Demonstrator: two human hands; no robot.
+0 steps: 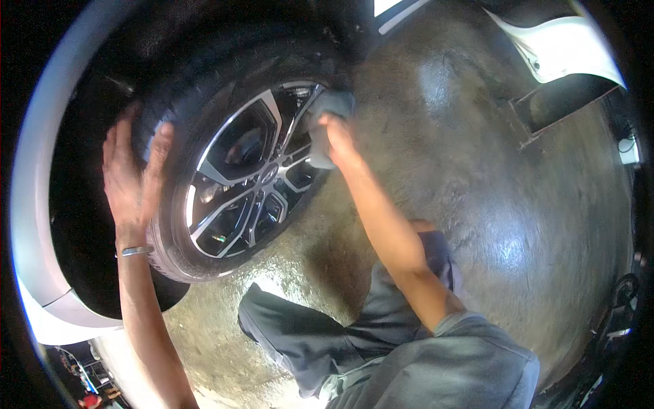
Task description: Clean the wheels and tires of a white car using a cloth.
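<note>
A car wheel with a black and silver alloy rim [269, 174] and a dark tyre [176, 255] sits inside the wheel arch of a light-coloured car. My left hand [134, 174], with a metal bangle [137, 251] at its wrist, lies at the tyre's tread with its fingers spread and the thumb towards the sidewall. Nothing shows in its grasp. My right hand [338, 137] holds a grey-blue cloth [334, 105] against the right side of the rim and tyre. Both the hand and the cloth are slightly blurred.
The fender [31, 214] curves around the wheel at the left. Beneath is a shiny concrete floor [490, 204], with a recessed rectangular opening [562, 107] at the upper right. A white panel [567, 46] stands above that opening. My bent legs [306, 332] are below the wheel.
</note>
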